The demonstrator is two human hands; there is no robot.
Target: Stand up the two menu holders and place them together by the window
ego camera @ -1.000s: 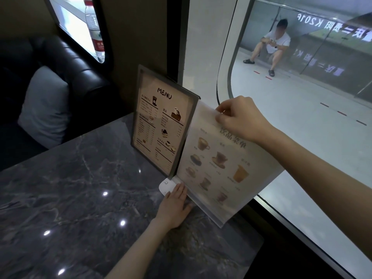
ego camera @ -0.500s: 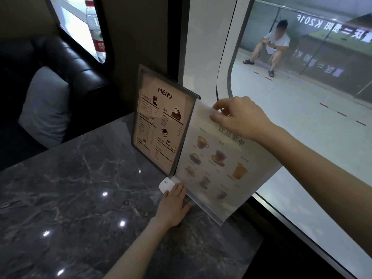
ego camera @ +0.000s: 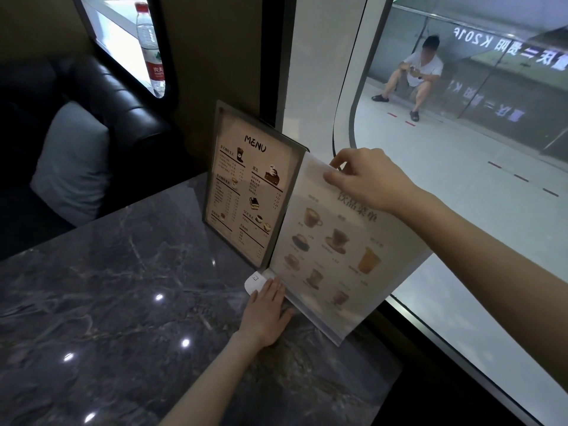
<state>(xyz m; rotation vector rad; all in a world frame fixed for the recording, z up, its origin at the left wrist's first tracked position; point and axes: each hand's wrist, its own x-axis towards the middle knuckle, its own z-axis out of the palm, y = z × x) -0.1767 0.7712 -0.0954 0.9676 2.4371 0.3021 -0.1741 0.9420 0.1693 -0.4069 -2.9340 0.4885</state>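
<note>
Two menu holders stand upright side by side at the window edge of the dark marble table (ego camera: 123, 302). The dark-framed holder (ego camera: 252, 192) headed MENU is the farther one. The clear acrylic holder (ego camera: 338, 253) with drink pictures touches it on the near side. My right hand (ego camera: 368, 179) pinches the top edge of the clear holder. My left hand (ego camera: 266, 312) lies flat on the table, fingers against the clear holder's base. A small white tag (ego camera: 253, 280) lies by the fingertips.
The window (ego camera: 461, 210) runs along the table's right edge; a person sits on the floor outside. A black leather sofa (ego camera: 116, 112) with a grey cushion (ego camera: 70, 167) stands beyond the table. A water bottle (ego camera: 150, 47) stands on a far ledge.
My right hand has shifted slightly left along the clear holder's top edge, and that holder has been nudged closer to the framed one. My left hand has stayed at the base.
</note>
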